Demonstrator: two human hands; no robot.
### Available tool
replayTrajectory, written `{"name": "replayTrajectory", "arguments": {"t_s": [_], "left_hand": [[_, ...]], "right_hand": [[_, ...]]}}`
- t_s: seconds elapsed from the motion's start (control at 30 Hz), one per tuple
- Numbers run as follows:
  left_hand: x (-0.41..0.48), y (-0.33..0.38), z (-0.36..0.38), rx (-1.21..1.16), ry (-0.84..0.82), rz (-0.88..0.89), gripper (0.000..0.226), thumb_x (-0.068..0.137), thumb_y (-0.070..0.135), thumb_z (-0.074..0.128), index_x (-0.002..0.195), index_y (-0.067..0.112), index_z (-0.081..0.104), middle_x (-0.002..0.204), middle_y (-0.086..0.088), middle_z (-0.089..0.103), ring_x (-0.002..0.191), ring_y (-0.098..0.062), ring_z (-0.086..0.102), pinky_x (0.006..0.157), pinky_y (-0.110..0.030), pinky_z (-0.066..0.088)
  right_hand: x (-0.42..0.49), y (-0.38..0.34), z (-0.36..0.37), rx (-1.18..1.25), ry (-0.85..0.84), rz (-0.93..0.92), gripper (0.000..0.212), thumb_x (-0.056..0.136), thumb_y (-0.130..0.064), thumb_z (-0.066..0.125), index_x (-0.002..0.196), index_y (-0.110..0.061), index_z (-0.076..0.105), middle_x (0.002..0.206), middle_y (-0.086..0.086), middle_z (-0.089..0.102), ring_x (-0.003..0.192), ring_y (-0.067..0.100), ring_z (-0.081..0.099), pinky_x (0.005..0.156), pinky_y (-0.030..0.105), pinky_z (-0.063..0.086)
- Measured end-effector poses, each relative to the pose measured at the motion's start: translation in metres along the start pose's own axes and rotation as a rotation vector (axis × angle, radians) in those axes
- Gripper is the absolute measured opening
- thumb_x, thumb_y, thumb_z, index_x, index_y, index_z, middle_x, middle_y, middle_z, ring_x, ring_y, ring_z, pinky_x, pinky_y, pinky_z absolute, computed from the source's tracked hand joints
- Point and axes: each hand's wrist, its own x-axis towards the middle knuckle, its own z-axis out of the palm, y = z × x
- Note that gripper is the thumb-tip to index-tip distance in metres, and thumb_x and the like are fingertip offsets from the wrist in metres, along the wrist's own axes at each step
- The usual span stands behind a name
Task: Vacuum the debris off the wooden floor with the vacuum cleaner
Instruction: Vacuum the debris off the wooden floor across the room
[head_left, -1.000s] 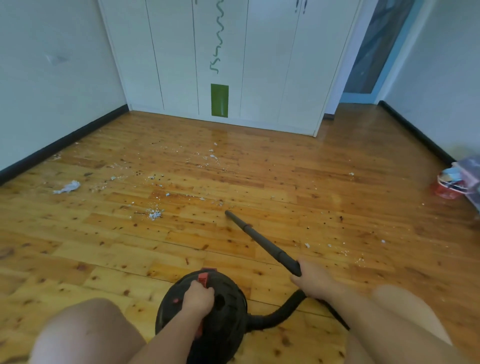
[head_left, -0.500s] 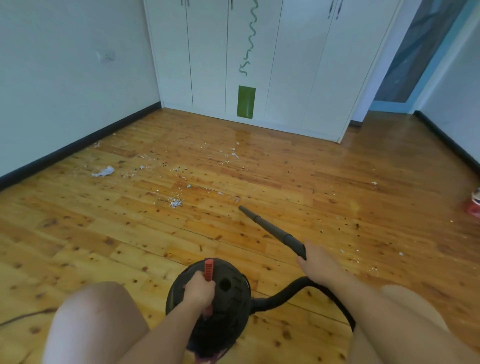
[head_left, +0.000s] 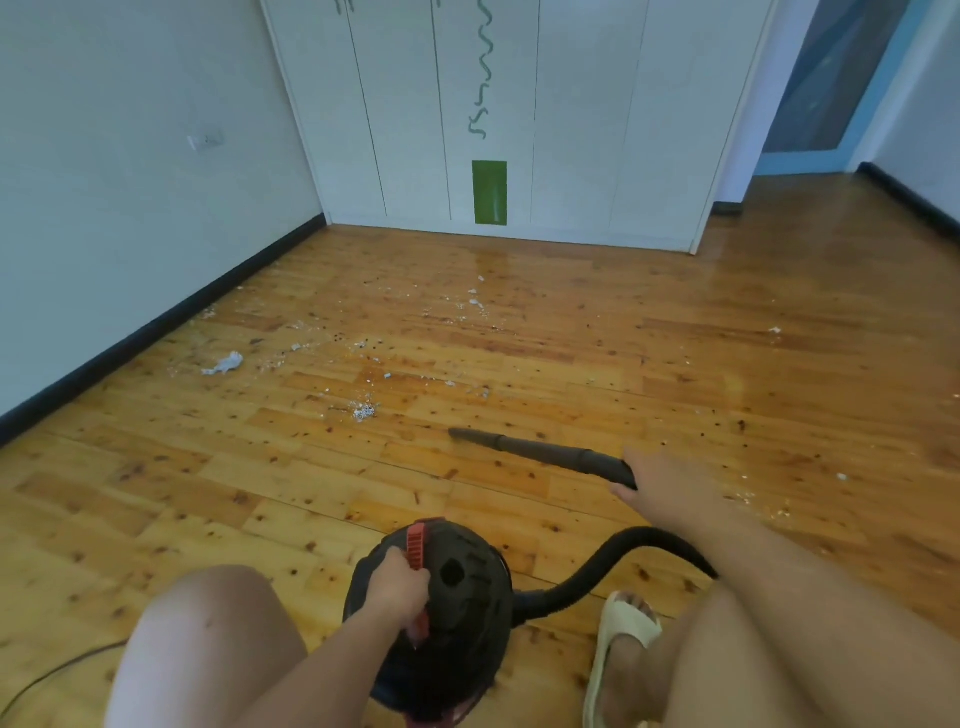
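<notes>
The sweep looks barely begun. The right grip (head_left: 655, 486) is curled round the rear end of the black wand (head_left: 540, 452). The wand's tip sits low at the wooden floor (head_left: 208, 467), ahead and left of that grip, just short of a small white debris pile (head_left: 363, 412). The left grip (head_left: 397, 587) is closed round the red handle (head_left: 416, 545) atop the vacuum cleaner (head_left: 467, 618), which stands behind the right grip. Next, the tip needs pushing forward-left into the pile, then on to the paper scrap (head_left: 224, 362) well beyond it. More crumbs (head_left: 753, 500) lie just right of the right grip. The hose (head_left: 623, 553) loops behind that grip. A slipper (head_left: 623, 639) and a cable (head_left: 47, 675) near the left grip could snag the canister.
</notes>
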Motion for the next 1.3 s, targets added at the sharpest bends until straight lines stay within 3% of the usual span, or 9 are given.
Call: {"name": "replayTrajectory", "arguments": {"t_s": [0.07,0.2,0.33,0.43,0.63,0.87,1.03,1.2,1.3], "left_hand": [[0.0,0.002,0.003,-0.046,0.007,-0.025,0.02,0.098,0.011,0.052,0.117,0.011,0.051,0.095,-0.01,0.069,0.084,-0.023,0.069,0.066,-0.033,0.055],[0.006,-0.005,0.001,-0.279,-0.066,-0.054,0.014,0.099,0.01,0.053,0.112,0.008,0.059,0.092,-0.013,0.072,0.081,-0.024,0.07,0.083,-0.043,0.059],[0.014,-0.017,0.0,-0.489,-0.173,-0.086,0.015,0.102,0.016,0.057,0.109,0.005,0.066,0.089,-0.015,0.073,0.076,-0.025,0.068,0.08,-0.041,0.058],[0.025,-0.015,0.004,-0.576,-0.184,-0.113,0.021,0.103,0.019,0.056,0.104,0.001,0.066,0.078,-0.013,0.07,0.066,-0.024,0.063,0.07,-0.041,0.054],[0.022,-0.003,0.018,-0.647,-0.102,-0.162,0.039,0.105,0.036,0.051,0.077,0.011,0.059,0.053,0.001,0.047,0.048,-0.015,0.041,0.052,-0.031,0.037],[0.022,0.0,0.019,-0.678,-0.113,-0.191,0.039,0.105,0.038,0.051,0.078,0.01,0.059,0.053,0.001,0.047,0.048,-0.015,0.042,0.053,-0.031,0.039],[0.019,0.002,0.024,-0.621,-0.04,-0.163,0.043,0.105,0.043,0.048,0.082,0.009,0.061,0.055,0.0,0.049,0.052,-0.018,0.046,0.056,-0.035,0.042],[0.017,0.011,0.029,-0.542,0.04,-0.147,0.044,0.105,0.046,0.044,0.089,0.009,0.063,0.062,-0.003,0.052,0.06,-0.02,0.05,0.061,-0.036,0.045],[0.02,0.015,0.028,-0.551,0.033,-0.151,0.043,0.106,0.044,0.044,0.09,0.009,0.063,0.062,-0.003,0.052,0.059,-0.02,0.05,0.062,-0.036,0.045]], "right_hand": [[-0.001,0.004,-0.002,0.03,0.008,0.015,0.02,0.103,-0.05,0.053,0.102,-0.031,0.049,0.084,-0.012,0.055,0.07,0.004,0.054,0.058,0.022,0.044],[-0.004,0.011,-0.005,0.052,0.012,0.052,0.021,0.103,-0.051,0.054,0.101,-0.031,0.05,0.084,-0.011,0.056,0.07,0.005,0.055,0.058,0.022,0.044],[-0.007,0.015,0.0,0.077,-0.004,0.068,0.022,0.102,-0.052,0.054,0.101,-0.03,0.052,0.083,-0.01,0.058,0.07,0.007,0.057,0.062,0.025,0.049],[-0.01,0.015,-0.004,0.059,-0.002,0.102,0.024,0.102,-0.053,0.055,0.101,-0.029,0.052,0.082,-0.01,0.057,0.069,0.006,0.055,0.059,0.024,0.043],[-0.021,0.017,0.003,0.001,0.032,0.15,0.026,0.101,-0.055,0.054,0.107,-0.03,0.053,0.08,-0.013,0.056,0.067,0.004,0.055,0.056,0.022,0.043],[-0.016,0.014,0.006,0.049,-0.031,0.077,0.026,0.101,-0.055,0.055,0.111,-0.03,0.054,0.084,-0.013,0.059,0.071,0.004,0.057,0.056,0.02,0.042],[-0.01,0.007,0.006,0.053,-0.046,0.013,0.029,0.1,-0.056,0.055,0.115,-0.031,0.055,0.089,-0.012,0.062,0.075,0.006,0.061,0.067,0.025,0.055],[-0.006,-0.006,0.005,0.035,-0.081,-0.076,0.027,0.101,-0.055,0.054,0.114,-0.032,0.053,0.087,-0.012,0.059,0.071,0.005,0.057,0.059,0.021,0.048],[-0.007,-0.012,0.008,0.036,-0.067,-0.096,0.025,0.1,-0.056,0.056,0.11,-0.033,0.053,0.086,-0.013,0.059,0.071,0.005,0.058,0.062,0.022,0.051]]}}
